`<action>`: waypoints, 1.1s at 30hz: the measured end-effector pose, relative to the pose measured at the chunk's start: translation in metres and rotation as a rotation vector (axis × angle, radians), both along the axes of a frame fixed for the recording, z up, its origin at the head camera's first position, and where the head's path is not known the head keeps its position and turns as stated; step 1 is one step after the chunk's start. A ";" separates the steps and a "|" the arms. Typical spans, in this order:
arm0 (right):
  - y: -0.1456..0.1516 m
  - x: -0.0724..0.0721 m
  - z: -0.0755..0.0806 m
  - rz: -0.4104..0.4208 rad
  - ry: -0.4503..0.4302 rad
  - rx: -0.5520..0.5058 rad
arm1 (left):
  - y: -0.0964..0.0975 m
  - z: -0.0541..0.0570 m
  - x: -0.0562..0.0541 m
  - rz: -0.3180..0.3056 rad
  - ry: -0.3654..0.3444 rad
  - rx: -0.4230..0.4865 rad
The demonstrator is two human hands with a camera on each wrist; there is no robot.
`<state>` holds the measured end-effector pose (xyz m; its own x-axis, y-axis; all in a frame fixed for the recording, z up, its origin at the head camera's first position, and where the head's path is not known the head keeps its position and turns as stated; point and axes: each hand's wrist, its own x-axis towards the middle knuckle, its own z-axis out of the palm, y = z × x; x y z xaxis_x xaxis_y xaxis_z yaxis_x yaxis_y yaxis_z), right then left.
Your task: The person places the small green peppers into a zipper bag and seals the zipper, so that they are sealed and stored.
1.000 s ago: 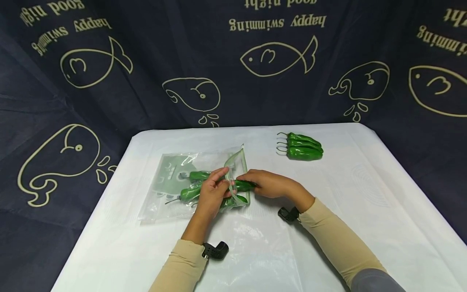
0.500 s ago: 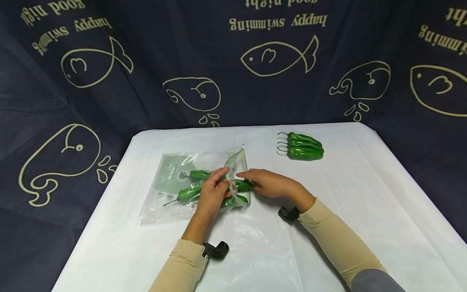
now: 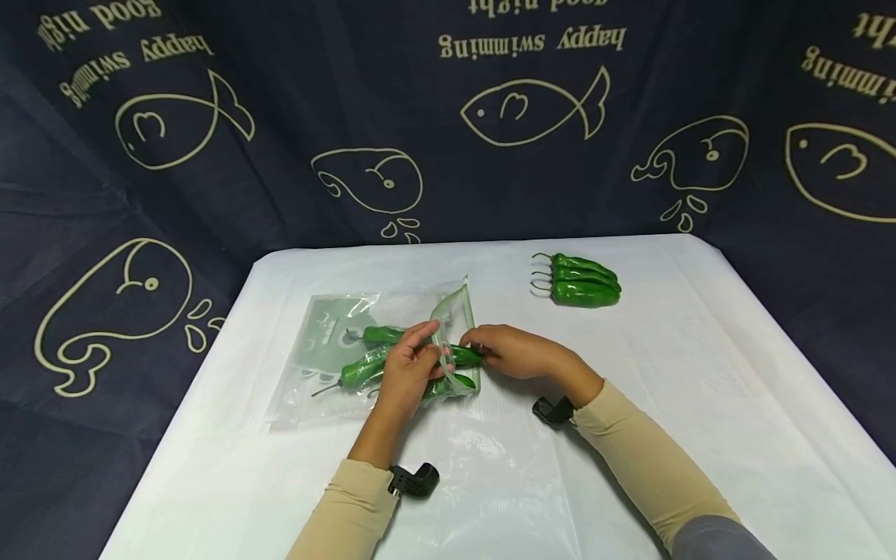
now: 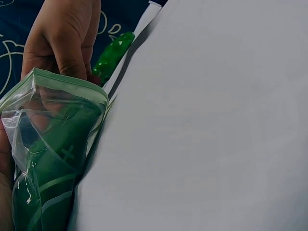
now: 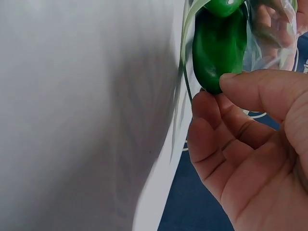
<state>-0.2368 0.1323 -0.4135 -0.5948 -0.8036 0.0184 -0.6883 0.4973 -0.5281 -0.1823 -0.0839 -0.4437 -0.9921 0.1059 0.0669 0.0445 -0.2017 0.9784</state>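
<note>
Towards the table's (image 3: 224,467) left edge, the left hand (image 3: 409,369) seems to grip the bag (image 3: 332,330), though wrinkled plastic blurs it; at the bag's mouth (image 4: 72,83), the right hand (image 3: 514,351) pinches a pepper (image 3: 465,356), which could snag if the mouth sagged.

Shows the right hand (image 4: 65,36) at the mouth of clear bag (image 4: 21,122) with green pepper (image 4: 79,115) inside, and second pepper (image 4: 114,53) near edge of the surface (image 4: 197,125).

middle pepper (image 3: 466,356): slid slightly deeper into clear bag (image 3: 318,342) | right hand (image 3: 516,351): index finger (image 3: 479,334) drawn back, more bent
</note>
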 end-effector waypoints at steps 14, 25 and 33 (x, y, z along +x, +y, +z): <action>-0.006 0.000 -0.002 0.012 -0.005 -0.024 | -0.001 0.001 0.000 -0.002 0.002 -0.009; -0.007 -0.002 -0.004 0.016 0.006 -0.015 | 0.000 0.001 0.001 -0.004 0.013 -0.004; -0.011 -0.002 -0.002 0.018 0.007 0.004 | 0.000 0.001 0.000 0.005 0.011 0.009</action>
